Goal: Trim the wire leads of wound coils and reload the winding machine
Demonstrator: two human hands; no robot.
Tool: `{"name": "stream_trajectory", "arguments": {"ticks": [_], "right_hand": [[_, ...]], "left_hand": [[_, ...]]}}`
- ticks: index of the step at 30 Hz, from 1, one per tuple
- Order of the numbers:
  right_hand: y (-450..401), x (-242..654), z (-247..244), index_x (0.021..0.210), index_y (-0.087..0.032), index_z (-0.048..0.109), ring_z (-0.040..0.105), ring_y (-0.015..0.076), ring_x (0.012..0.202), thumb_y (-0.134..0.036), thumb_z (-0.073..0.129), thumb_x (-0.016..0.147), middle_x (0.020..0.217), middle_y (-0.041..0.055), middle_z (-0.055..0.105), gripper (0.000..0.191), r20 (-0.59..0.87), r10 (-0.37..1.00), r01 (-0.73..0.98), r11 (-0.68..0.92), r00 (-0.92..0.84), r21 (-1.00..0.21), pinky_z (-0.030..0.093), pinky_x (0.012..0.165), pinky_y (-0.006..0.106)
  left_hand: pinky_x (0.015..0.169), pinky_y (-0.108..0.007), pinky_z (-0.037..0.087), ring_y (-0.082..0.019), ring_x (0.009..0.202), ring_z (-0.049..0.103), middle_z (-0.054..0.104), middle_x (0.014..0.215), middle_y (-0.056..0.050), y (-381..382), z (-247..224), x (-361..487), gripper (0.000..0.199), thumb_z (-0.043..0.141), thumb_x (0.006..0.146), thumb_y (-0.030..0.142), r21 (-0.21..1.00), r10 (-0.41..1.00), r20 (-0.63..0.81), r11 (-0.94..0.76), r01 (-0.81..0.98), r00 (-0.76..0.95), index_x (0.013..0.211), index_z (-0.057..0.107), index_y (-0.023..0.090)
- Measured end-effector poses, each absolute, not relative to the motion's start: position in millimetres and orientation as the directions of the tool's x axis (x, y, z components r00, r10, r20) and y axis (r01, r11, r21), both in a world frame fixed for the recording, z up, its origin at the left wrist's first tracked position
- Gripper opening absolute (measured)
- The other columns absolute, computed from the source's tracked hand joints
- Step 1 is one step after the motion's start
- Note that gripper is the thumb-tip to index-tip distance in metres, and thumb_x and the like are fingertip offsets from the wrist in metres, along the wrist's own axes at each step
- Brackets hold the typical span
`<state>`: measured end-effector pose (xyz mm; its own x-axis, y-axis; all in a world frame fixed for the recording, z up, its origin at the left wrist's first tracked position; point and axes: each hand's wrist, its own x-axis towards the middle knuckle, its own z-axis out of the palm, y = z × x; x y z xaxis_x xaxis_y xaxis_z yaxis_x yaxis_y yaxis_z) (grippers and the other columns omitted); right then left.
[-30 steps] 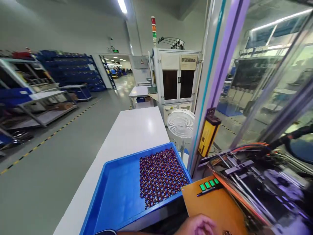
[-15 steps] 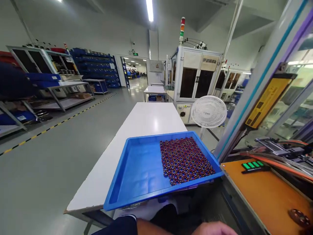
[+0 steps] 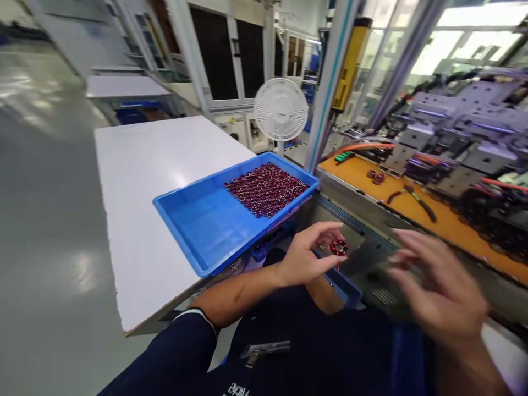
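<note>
My left hand (image 3: pixel 311 250) is closed around a small motor stator (image 3: pixel 339 247), a dark ring with red spots, pinched at its edge between thumb and fingers. A thin red strand hangs below the ring. To the right, my right hand (image 3: pixel 441 289) is blurred by motion; its thumb and fingers look apart with nothing visible between them. The blue tray (image 3: pixel 198 225) lies beyond my left forearm on the white table. Many small dark-and-red stators (image 3: pixel 268 190) fill the right part of the tray in close rows.
A machine bench with an orange surface (image 3: pixel 363 184) runs along the right, holding pliers (image 3: pixel 412 198) and a few copper-coloured parts (image 3: pixel 376 176). Metal machine fixtures (image 3: pixel 454 126) stand behind them. A white fan (image 3: pixel 281 109) stands past the tray, beside an upright frame post (image 3: pixel 330 82).
The view has turned right and down. My left hand now shows with the stator in it, and my right hand has come into view over the bench's front edge.
</note>
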<state>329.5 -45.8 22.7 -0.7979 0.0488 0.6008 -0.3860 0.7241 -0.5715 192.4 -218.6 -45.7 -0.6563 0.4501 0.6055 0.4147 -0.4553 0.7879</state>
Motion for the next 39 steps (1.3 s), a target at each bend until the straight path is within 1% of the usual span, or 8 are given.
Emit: {"name": "stream_trajectory", "arguments": {"ticks": [4,8,16,20,25,28,34,39], "right_hand": [[-74,353,4,0.131,-0.021,0.058,0.067,0.0183,0.089,-0.014,0.062,0.094,0.118,0.009,0.066,0.038,0.618,-0.11,-0.386,0.86,-0.778,-0.333,0.056,0.083,0.032],[-80,385,-11,0.108,-0.022,0.067,0.07,0.0173,0.077,-0.011,0.058,0.095,0.089,0.0035,0.073,0.019,0.593,-0.137,-0.363,0.889,-0.793,-0.28,0.058,0.067,0.028],[-66,436,-27,0.111,-0.029,0.067,0.061,0.0103,0.052,-0.021,0.061,0.096,0.062,-0.0053,0.063,0.018,0.393,0.004,-0.259,0.748,-0.919,-0.611,0.05,0.049,0.019],[-49,436,-40,0.114,-0.028,0.07,0.066,0.017,0.076,-0.022,0.072,0.089,0.103,0.0071,0.069,0.027,0.407,0.222,-0.193,0.622,-0.886,-0.759,0.054,0.058,0.025],[-52,411,-55,0.093,-0.022,0.069,0.057,0.012,0.061,-0.029,0.079,0.083,0.075,0.0014,0.061,0.015,0.161,0.413,-0.099,0.168,-0.896,-0.981,0.05,0.055,0.021],[-65,397,-62,0.076,-0.019,0.062,0.052,0.0103,0.059,-0.032,0.075,0.087,0.063,-0.0013,0.053,0.022,0.025,0.4,-0.017,0.024,-0.916,-1.0,0.044,0.055,0.019],[-93,391,-75,0.067,-0.018,0.052,0.046,0.0112,0.059,-0.03,0.063,0.094,0.064,-0.0005,0.046,0.032,0.055,0.525,-0.172,-0.177,-0.849,-0.969,0.041,0.055,0.022],[-87,397,-80,0.088,-0.022,0.063,0.053,0.0133,0.07,-0.029,0.071,0.089,0.079,0.0014,0.055,0.011,0.029,0.536,-0.114,-0.125,-0.843,-0.986,0.047,0.064,0.024]], "left_hand": [[0.077,-0.023,0.057,-0.011,0.084,0.066,0.069,0.099,-0.006,-220,-54,222,0.051,0.077,0.078,0.018,0.687,0.437,0.727,-0.454,0.568,-0.53,0.126,0.058,0.018],[0.077,-0.024,0.058,-0.01,0.08,0.067,0.071,0.099,-0.005,-215,-66,242,0.052,0.077,0.078,0.018,0.69,0.486,0.724,-0.501,0.523,-0.489,0.126,0.057,0.019],[0.082,-0.024,0.058,-0.014,0.09,0.072,0.073,0.111,-0.011,-195,-84,262,0.06,0.078,0.079,0.017,0.803,0.662,0.559,-0.581,0.129,-0.498,0.132,0.049,0.02],[0.088,-0.027,0.058,-0.016,0.1,0.072,0.072,0.119,-0.012,-196,-87,265,0.059,0.069,0.085,0.012,0.791,0.667,0.6,-0.578,0.202,-0.442,0.138,0.045,0.021],[0.097,-0.034,0.057,-0.02,0.114,0.068,0.068,0.128,-0.015,-202,-86,264,0.061,0.06,0.089,0.006,0.754,0.689,0.655,-0.566,0.335,-0.31,0.144,0.039,0.022],[0.097,-0.036,0.057,-0.021,0.111,0.069,0.068,0.126,-0.015,-202,-89,265,0.061,0.063,0.088,0.008,0.757,0.691,0.649,-0.541,0.368,-0.319,0.143,0.041,0.022],[0.085,-0.026,0.058,-0.012,0.089,0.07,0.069,0.111,-0.008,-197,-101,265,0.061,0.074,0.082,0.015,0.79,0.643,0.583,-0.593,0.159,-0.497,0.136,0.048,0.023],[0.084,-0.025,0.059,-0.014,0.093,0.071,0.07,0.114,-0.01,-198,-100,261,0.066,0.072,0.083,0.011,0.793,0.683,0.591,-0.59,0.153,-0.43,0.141,0.042,0.023]]}}
